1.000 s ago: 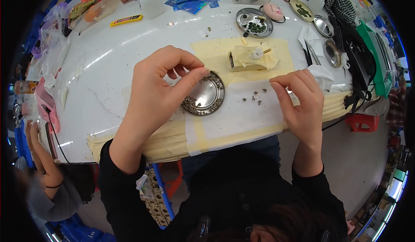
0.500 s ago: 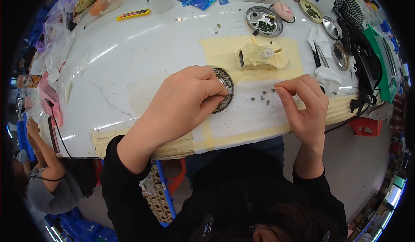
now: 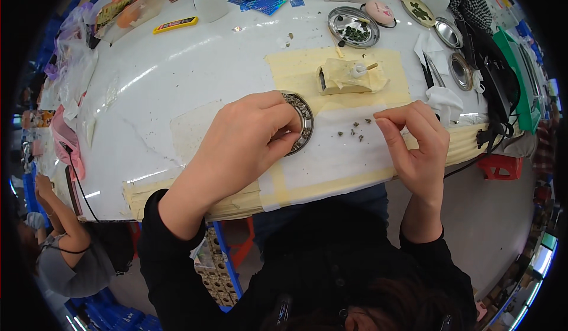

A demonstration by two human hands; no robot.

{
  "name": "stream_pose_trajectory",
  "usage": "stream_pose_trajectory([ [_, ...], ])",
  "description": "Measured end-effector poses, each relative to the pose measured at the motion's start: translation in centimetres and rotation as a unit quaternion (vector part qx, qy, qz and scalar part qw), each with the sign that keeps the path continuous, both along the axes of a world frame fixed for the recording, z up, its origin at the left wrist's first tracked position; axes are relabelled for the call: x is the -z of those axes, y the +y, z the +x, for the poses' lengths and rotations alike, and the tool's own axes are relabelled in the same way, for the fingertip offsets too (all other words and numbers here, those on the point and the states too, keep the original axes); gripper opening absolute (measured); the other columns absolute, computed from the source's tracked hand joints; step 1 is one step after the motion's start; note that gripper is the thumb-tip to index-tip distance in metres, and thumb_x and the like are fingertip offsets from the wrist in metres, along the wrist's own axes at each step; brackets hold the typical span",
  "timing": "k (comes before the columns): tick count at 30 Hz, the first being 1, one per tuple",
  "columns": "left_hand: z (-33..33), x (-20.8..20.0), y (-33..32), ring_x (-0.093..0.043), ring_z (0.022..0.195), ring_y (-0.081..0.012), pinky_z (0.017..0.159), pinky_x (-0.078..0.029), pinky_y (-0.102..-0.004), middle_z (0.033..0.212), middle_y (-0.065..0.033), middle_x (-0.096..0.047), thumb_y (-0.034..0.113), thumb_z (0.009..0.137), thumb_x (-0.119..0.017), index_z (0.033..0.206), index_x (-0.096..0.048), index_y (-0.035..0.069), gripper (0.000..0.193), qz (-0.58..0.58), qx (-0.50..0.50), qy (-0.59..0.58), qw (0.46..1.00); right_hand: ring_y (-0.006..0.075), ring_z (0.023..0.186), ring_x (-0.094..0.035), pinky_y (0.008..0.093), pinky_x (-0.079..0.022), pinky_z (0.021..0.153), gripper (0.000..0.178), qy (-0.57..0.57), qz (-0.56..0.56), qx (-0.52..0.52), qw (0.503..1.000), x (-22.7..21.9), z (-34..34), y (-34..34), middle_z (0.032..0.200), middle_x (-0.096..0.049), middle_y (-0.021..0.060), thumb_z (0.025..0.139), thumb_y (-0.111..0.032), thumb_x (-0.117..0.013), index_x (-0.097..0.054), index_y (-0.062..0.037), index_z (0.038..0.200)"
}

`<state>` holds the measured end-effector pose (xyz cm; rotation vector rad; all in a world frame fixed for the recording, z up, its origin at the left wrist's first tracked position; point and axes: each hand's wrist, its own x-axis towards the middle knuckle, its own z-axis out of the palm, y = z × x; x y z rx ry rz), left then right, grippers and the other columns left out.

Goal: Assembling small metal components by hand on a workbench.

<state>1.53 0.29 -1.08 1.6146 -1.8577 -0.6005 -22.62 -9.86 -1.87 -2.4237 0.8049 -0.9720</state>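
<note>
My left hand (image 3: 245,139) reaches over a round metal dish (image 3: 309,124) that holds many small greyish pieces. Its thumb and fingers are pinched together inside the rim; whatever they grip is hidden. Several loose dark-grey pieces (image 3: 354,132) lie on the white sheet (image 3: 331,159) right of the dish. At the right of these, my right hand (image 3: 419,144) is raised with thumb and index fingertips pressed together. Anything between those tips is too small to make out. The nearest loose piece lies just left of them.
Behind the sheet stands a tape-wrapped block (image 3: 349,78). Farther back are a metal plate of dark-green pieces (image 3: 355,29) and a pink rounded object (image 3: 380,13). Tweezers (image 3: 436,70) and white tissue (image 3: 445,101) lie at right. Another person (image 3: 71,242) sits at far left.
My left fingertips have moved from the dish's right side farther in over its contents. My right fingertips sit slightly farther from the nearest loose piece. The whole view has shifted a little.
</note>
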Motion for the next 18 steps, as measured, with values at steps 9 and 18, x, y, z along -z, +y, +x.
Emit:
stream_pose_trajectory([
  [9, 0.3, -0.5, -0.1, -0.069, 0.078, -0.013, 0.07, -0.055, -0.0239, 0.09, -0.0092, -0.071, 0.003, 0.091, -0.068, 0.1, -0.066, -0.001, 0.01, 0.121, -0.04, 0.464, 0.877, 0.0179, 0.067, -0.059, 0.0281, -0.048, 0.059, 0.013, -0.099, 0.064, -0.069, 0.991, -0.7, 2.5, 1.8, 0.077, -0.065, 0.0068, 0.077, 0.002, -0.076, -0.07, -0.0015, 0.088],
  [18, 0.0, -0.1, -0.3, -0.07, 0.088, -0.014, 0.078, -0.057, -0.0239, 0.099, -0.0118, -0.071, 0.008, 0.098, -0.061, 0.121, -0.06, -0.003, 0.026, 0.155, -0.016, 0.599, 0.785, 0.0206, 0.074, -0.062, 0.03, -0.05, 0.062, 0.022, -0.171, 0.024, -0.072, 0.982, -0.7, 5.3, 2.3, 0.086, -0.065, 0.0083, 0.076, 0.004, -0.076, -0.071, -0.0026, 0.096],
])
